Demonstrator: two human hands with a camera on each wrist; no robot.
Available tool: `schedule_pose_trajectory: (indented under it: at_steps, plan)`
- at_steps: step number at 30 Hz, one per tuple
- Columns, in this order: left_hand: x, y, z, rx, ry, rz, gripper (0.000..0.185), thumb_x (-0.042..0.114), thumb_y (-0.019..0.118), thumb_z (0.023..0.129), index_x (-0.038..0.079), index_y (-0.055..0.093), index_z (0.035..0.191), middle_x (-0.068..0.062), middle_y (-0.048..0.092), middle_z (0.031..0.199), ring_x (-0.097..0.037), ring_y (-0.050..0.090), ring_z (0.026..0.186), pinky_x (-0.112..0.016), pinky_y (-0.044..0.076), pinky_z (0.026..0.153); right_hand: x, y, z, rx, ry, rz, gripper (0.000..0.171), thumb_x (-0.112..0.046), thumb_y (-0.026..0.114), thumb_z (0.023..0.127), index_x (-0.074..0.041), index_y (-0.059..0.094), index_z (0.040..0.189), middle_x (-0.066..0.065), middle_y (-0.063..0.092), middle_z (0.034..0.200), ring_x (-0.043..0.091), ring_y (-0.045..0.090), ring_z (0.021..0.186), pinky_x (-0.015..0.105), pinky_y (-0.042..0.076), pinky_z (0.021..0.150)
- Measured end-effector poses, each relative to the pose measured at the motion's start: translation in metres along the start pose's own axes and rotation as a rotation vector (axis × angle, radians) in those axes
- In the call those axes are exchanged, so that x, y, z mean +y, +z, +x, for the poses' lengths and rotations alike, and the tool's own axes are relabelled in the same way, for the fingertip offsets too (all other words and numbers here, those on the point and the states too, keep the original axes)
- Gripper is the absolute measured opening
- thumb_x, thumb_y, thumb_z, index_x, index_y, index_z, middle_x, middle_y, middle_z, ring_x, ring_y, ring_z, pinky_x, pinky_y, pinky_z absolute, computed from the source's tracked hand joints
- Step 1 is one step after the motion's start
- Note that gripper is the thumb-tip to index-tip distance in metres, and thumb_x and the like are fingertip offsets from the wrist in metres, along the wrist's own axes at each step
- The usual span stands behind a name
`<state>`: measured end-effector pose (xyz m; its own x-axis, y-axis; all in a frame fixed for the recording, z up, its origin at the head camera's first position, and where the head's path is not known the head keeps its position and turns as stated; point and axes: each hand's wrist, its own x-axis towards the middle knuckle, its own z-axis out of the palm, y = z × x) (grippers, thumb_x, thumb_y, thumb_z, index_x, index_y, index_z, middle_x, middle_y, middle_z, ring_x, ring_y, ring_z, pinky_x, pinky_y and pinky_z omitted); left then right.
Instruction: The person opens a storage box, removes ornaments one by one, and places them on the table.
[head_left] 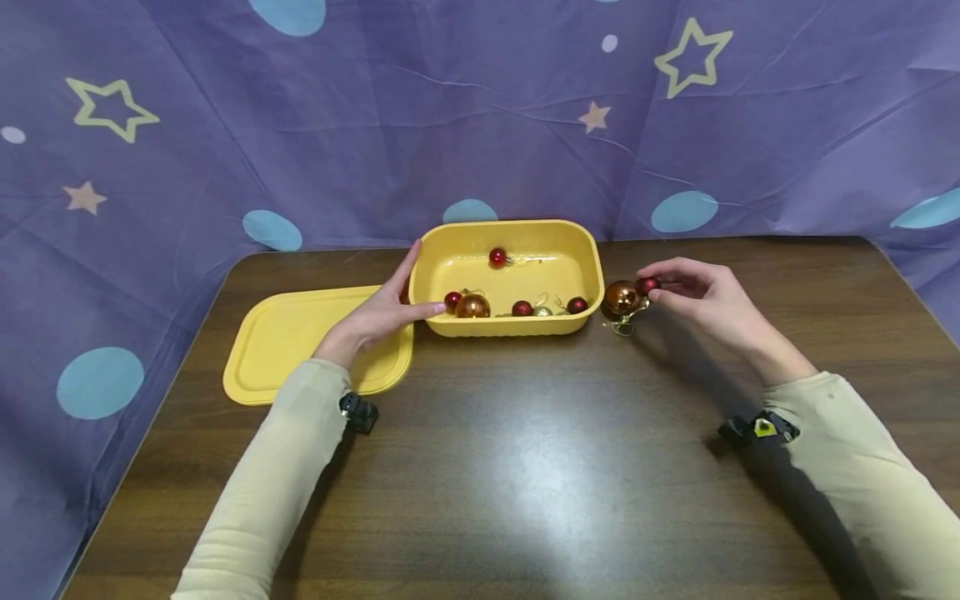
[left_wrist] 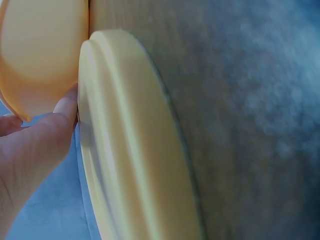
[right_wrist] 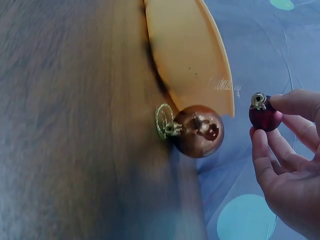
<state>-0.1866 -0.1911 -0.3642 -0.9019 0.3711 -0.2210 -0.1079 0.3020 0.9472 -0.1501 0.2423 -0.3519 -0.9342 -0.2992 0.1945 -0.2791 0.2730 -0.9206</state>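
Note:
A yellow tub (head_left: 510,323) stands at the back middle of a brown table (head_left: 525,467) and holds several small baubles, red ones (head_left: 497,257) and a copper one (head_left: 472,307). My left hand (head_left: 386,312) rests with straight fingers against the tub's left wall (left_wrist: 40,55). My right hand (head_left: 693,293) pinches a small red bauble (head_left: 647,285) (right_wrist: 264,116) between thumb and fingertips, just right of the tub. A larger copper bauble (head_left: 622,297) (right_wrist: 198,131) with a gold loop lies on the table beside the tub's right end.
A yellow lid (head_left: 292,342) (left_wrist: 130,150) lies flat on the table left of the tub, under my left wrist. A purple cloth (head_left: 225,125) with stars and blue dots hangs behind the table and drapes past its edges.

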Motion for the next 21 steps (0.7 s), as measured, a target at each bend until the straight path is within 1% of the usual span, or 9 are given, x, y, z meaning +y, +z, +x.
schedule_pose_trajectory:
  at_steps: [5,10,15,18,21]
  plan:
    - [0.000,-0.001,0.000,0.002,-0.013,0.017,0.102,0.015,0.071,0.089,0.044,-0.004,0.152,0.004,-0.012,0.160,-0.020,0.010,0.144,-0.035,0.015,0.115,0.004,-0.003,-0.003,0.009,0.003,0.009,0.027,0.003,0.064,0.090,0.006,0.064,0.116,0.000,0.069,0.102,0.008,0.065,0.095,0.017,0.051,0.081]
    - [-0.001,0.001,0.000,-0.002,-0.013,0.009,0.102,0.014,0.071,0.089,0.043,-0.003,0.152,0.003,-0.012,0.160,-0.022,0.014,0.143,-0.036,0.019,0.114,0.009,-0.004,-0.006,0.039,0.013,0.017,0.028,0.006,0.064,0.089,0.009,0.062,0.116,0.000,0.069,0.100,0.006,0.065,0.093,0.017,0.051,0.079]
    - [0.000,0.001,0.000,0.003,-0.010,0.006,0.102,0.013,0.071,0.089,0.044,-0.003,0.152,0.003,-0.011,0.160,-0.021,0.013,0.143,-0.035,0.019,0.114,0.017,-0.002,-0.005,0.070,0.055,0.001,0.028,0.007,0.064,0.088,0.011,0.060,0.116,-0.002,0.068,0.099,0.004,0.064,0.092,0.017,0.051,0.079]
    - [0.000,0.000,0.000,0.006,-0.012,0.011,0.101,0.014,0.071,0.089,0.044,-0.003,0.152,0.004,-0.011,0.160,-0.020,0.011,0.144,-0.035,0.017,0.114,0.021,-0.001,-0.004,0.075,0.083,-0.026,0.032,0.006,0.064,0.088,0.012,0.057,0.119,-0.002,0.067,0.101,0.004,0.062,0.093,0.016,0.050,0.079]
    - [0.001,0.001,0.001,0.006,-0.010,0.013,0.102,0.014,0.071,0.089,0.042,-0.003,0.153,0.004,-0.011,0.160,-0.019,0.009,0.144,-0.034,0.015,0.115,0.023,-0.003,-0.004,0.068,0.110,-0.059,0.034,0.004,0.066,0.088,0.011,0.055,0.120,0.001,0.066,0.104,0.004,0.061,0.093,0.014,0.048,0.080]
